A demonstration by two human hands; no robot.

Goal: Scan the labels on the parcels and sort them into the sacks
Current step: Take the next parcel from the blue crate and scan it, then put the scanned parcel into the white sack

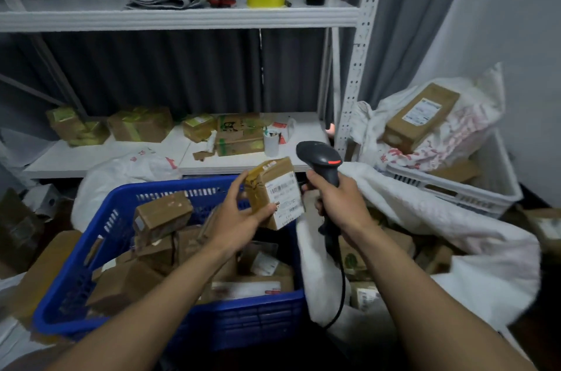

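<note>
Head view: left hand [243,212] grips parcel [274,193], label tilted toward scanner [323,170] clutched in right hand [340,199] for scanning.

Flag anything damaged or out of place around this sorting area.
Torn cardboard scraps lie loose on the lower shelf near the white cup. A long box rests tilted on the bunched sack at right, not tucked inside. Nothing else stands out.
</note>
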